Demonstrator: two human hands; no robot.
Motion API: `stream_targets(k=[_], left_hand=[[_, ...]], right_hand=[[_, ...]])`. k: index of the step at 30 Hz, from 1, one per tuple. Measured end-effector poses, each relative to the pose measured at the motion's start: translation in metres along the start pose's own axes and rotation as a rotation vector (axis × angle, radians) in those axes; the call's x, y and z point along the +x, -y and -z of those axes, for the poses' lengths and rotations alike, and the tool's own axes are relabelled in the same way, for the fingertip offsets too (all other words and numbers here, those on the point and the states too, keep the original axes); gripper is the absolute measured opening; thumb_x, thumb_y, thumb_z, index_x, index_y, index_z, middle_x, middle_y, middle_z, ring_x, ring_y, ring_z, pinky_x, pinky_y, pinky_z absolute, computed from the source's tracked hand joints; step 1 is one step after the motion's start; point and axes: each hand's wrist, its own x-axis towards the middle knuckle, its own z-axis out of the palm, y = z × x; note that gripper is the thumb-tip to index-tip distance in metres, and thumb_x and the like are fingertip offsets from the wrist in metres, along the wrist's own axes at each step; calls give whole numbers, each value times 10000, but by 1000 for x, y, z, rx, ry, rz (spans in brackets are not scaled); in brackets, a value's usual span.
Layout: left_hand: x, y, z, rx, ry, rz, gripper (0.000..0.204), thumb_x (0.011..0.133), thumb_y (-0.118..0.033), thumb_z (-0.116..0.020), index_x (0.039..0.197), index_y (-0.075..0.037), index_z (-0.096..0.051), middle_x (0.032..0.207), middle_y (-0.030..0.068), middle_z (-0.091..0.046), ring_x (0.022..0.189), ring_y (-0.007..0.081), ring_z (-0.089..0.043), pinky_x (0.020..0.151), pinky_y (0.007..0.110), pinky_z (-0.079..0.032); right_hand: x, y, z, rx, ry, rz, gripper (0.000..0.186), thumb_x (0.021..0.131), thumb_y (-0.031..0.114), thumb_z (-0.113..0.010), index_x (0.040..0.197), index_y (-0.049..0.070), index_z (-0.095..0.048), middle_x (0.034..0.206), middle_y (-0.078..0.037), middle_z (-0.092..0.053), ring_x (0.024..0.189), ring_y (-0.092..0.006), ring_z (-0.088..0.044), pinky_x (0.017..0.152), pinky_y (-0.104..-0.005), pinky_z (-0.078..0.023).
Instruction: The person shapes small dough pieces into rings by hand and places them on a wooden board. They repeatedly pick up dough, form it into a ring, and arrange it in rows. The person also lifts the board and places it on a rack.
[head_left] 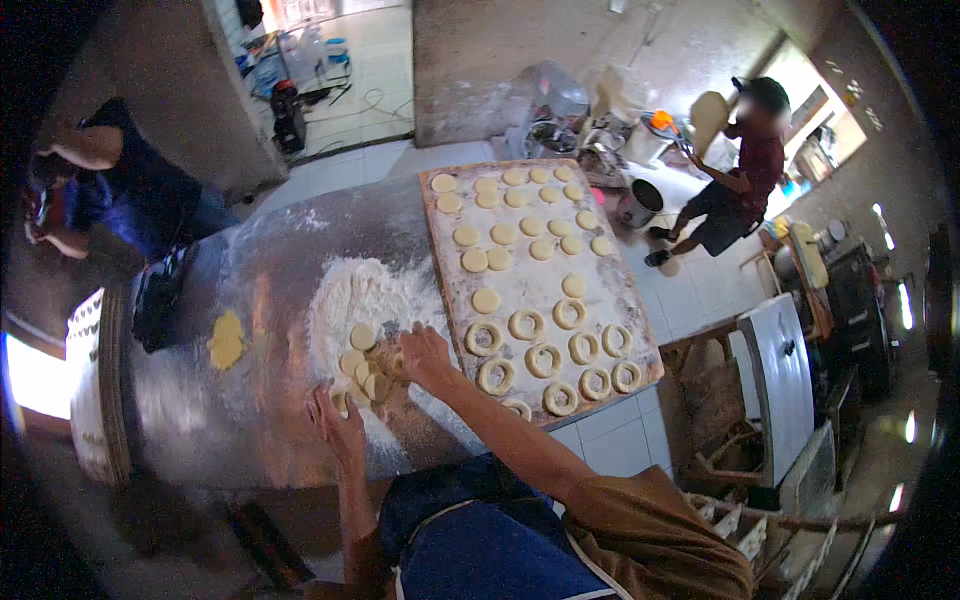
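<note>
On the floured metal table, several pale dough rounds (352, 362) lie in a loose, overlapping cluster between my hands. My left hand (340, 428) is at the cluster's near left side, a dough round (339, 401) between its thumb and fingers. Across the cluster, my right hand (428, 360) curls its fingers down at a dough round (397, 367), which they partly cover. To the right, a floured wooden board (530, 287) carries whole dough rounds in its far rows and dough rings (543, 360) in its near rows.
Loose flour (365, 290) is heaped beyond my hands. A flat dough scrap (226, 340) lies farther left. One person (150, 190) stands at the table's far left; another (745, 180) is at the back right near a metal pot (640, 203). A white panel (780, 390) stands right.
</note>
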Motion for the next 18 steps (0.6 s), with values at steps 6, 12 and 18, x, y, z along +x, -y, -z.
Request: stream_targets(k=[6,12,18], left_hand=[[3,6,-15,-375,203,-41,305,913,-200,-689,1043,72,-640,980,163,-672,898,242,-649,802,357,-524],[9,-8,-5,-617,405,153,279,929,-190,-671,1000,80,-664,913,94,-675,855,170,-623,780,335,-520],[4,14,-28,-1099,406,146,295,948,-141,-630,1196,8,-567,1072,88,-627,957,178,-603,759,331,-522]], right_hand=[[-29,45,61,740,108,-168,222,767,142,-768,865,53,-589,732,-39,-618,671,-140,-584,604,-330,-480],[-58,67,38,866,-73,-244,329,794,108,-806,988,43,-548,778,-13,-601,710,-86,-561,628,-273,-494],[-58,96,79,853,22,-180,458,849,58,-701,1245,70,-472,773,-32,-587,714,-125,-574,664,-283,-490]])
